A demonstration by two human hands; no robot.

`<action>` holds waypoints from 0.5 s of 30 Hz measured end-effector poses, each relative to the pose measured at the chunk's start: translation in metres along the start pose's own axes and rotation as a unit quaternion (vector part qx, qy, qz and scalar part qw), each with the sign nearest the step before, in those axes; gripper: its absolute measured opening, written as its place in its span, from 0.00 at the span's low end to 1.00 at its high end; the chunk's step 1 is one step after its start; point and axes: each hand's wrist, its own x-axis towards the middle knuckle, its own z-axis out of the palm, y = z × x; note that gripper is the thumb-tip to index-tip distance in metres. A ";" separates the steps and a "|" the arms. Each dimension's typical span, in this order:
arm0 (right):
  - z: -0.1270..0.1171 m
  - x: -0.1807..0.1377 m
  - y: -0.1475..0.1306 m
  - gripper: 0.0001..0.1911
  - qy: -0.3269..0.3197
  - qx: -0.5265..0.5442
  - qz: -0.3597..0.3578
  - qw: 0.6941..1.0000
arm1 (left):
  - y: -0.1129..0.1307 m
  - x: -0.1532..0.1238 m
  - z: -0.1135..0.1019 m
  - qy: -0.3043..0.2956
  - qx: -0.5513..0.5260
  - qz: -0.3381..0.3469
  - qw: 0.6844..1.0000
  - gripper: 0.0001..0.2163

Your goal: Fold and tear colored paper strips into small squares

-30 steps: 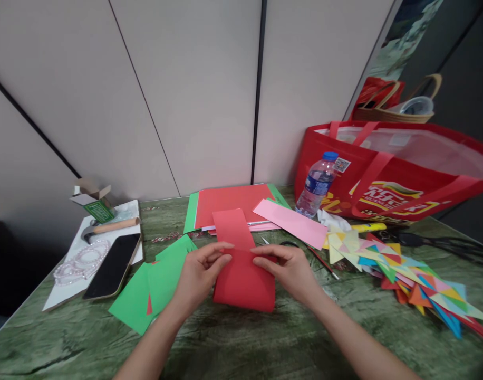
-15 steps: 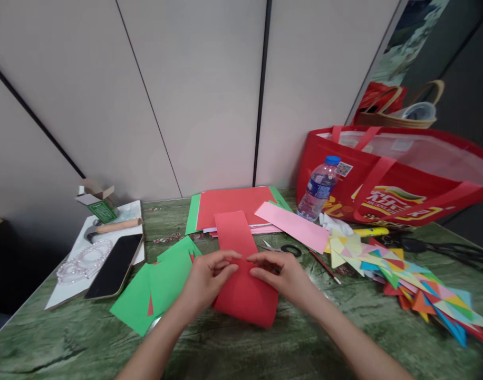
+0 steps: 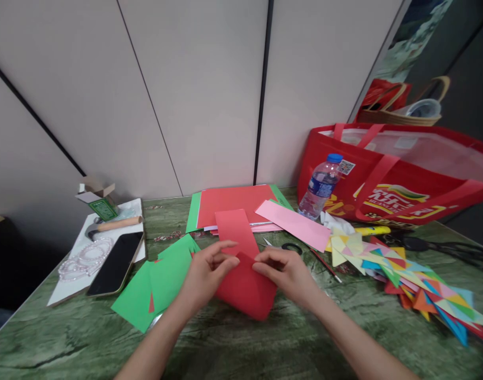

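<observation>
A long strip of red paper [image 3: 245,290] lies in front of me, its near end curled up and folded back over itself. My left hand [image 3: 213,264] holds the left side of the folded flap near its top edge, thumb in front, index finger lifted clear. At the flap's right side, my right hand [image 3: 281,266] pinches the paper between thumb and fingers. Beyond the hands, the strip's far end reaches onto a stack of coloured sheets [image 3: 233,200]. Green paper pieces [image 3: 172,274] lie beside my left hand. Partly visible scissors [image 3: 291,248] rest past my right hand.
Left are a phone [image 3: 117,264], beads [image 3: 87,258], a wooden-handled hammer [image 3: 117,224] and a small green box [image 3: 101,206]. Right are a pink strip [image 3: 292,224], a pencil [image 3: 326,266], a water bottle [image 3: 320,187], folded coloured papers [image 3: 419,285] and a red bag [image 3: 403,179].
My right hand has shifted slightly right along the flap, widening the gap between the hands. My left index finger has lifted off the paper. The curled near end has tilted a little.
</observation>
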 end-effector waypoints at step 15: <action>0.011 0.003 0.013 0.07 0.175 0.331 0.116 0.920 | -0.007 -0.003 0.020 -0.010 -0.239 -0.082 0.967 0.16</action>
